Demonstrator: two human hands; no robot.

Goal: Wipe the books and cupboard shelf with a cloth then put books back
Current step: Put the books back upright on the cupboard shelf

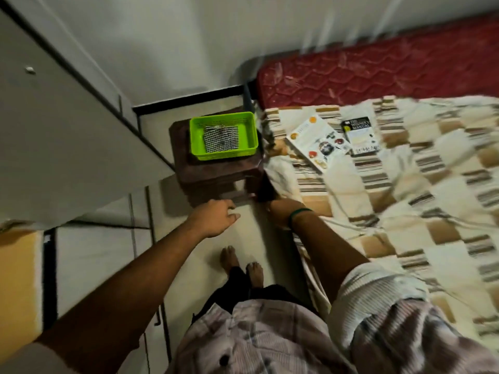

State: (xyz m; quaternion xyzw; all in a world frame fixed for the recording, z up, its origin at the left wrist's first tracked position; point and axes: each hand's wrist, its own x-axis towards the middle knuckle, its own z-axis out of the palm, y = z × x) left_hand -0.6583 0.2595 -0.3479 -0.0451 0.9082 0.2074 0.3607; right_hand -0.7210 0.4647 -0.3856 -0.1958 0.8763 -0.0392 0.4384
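Observation:
A black-and-white checked cloth (221, 139) lies in a green plastic basket (249, 130) on top of a brown stool (216, 174). Two books rest on the bed: a white one (314, 143) and a smaller dark-topped one (360, 134) to its right. My left hand (216, 220) reaches toward the stool's near lower edge with its fingers stretched out and thumb apart, holding nothing. My right hand (283, 211), with a green band on the wrist, is at the stool's near right leg; its fingers are hidden. The cupboard (54, 130) stands at the left, with no shelf in view.
A bed with a striped, checked cover (405, 211) over a red mattress (378, 68) fills the right side. The stool stands in the narrow tiled floor strip (256, 238) between cupboard and bed. My bare feet (243, 265) stand just before the stool. The view is motion-blurred.

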